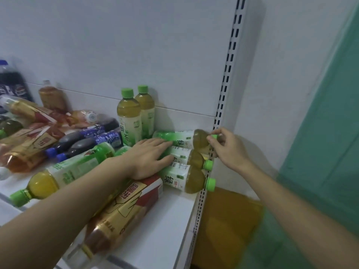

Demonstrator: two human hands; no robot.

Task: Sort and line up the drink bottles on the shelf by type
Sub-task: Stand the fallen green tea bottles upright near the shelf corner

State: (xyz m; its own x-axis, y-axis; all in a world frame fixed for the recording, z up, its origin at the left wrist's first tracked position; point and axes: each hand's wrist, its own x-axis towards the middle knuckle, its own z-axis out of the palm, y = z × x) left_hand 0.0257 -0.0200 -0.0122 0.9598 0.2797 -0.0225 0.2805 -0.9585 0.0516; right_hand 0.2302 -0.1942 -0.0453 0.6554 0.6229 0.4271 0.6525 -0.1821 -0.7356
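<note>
On the shelf (171,214) three green tea bottles lie side by side, long axes left to right, caps to the right. My left hand (149,156) rests flat on their labels, fingers straight. Farther back, my right hand (227,146) pinches the green cap (214,136) of the back bottle (182,139) (the nearest to two upright ones (136,115)).
</note>
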